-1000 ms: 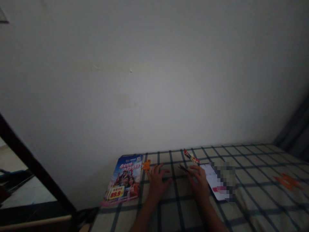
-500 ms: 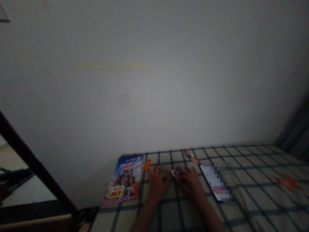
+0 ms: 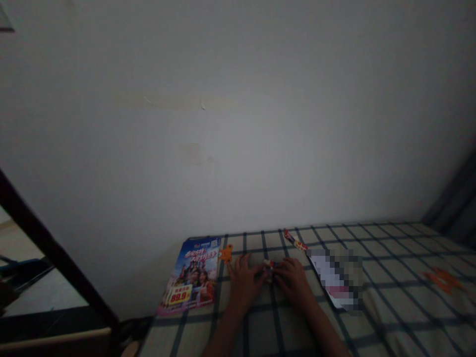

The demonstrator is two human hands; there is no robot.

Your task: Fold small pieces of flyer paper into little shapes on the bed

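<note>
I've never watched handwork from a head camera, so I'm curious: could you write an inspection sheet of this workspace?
Surface: checked cloth, dark stripes crossing.
Things: small printed piece between left hand and right hand; too blurred to identify.
Clutter: overlapping leaflets and orange figure at left; phone and colourful strip at right.
Hands: fingertips at the piece; grip unclear.
Cables: nothing seen on the cloth; dim left edge unclear.
Surroundings: pale wall behind; dark bar left, curtain-like fabric right.

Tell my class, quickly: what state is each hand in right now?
Left hand: at the left edge of a small printed piece; whether it grips cannot be told.
Right hand: closed, holding the piece's right side.
</note>
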